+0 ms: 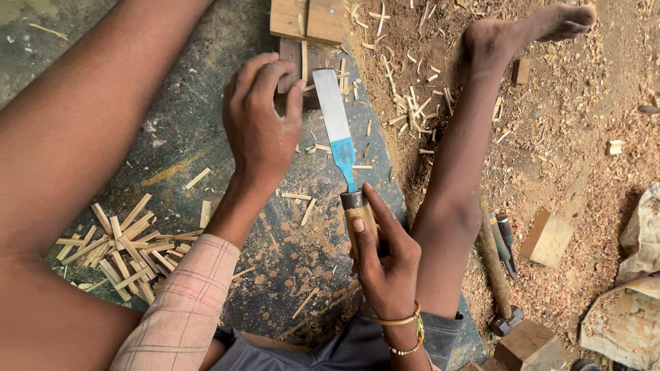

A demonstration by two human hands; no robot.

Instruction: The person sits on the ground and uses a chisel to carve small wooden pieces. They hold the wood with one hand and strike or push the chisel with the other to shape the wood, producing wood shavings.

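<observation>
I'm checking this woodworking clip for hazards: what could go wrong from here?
The chisel blade edge sits right beside the left hand fingers gripping the small wood block; a slip could likely cut them. The bare leg lies close alongside, so a deflected blade might reach it.

blue label band [344, 152] on the chisel blade [331, 103] just above its wooden handle, small rectangular

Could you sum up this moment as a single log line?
left hand: steadies small wood block | right hand: grips chisel, blade at block | split sticks: piled left
</observation>
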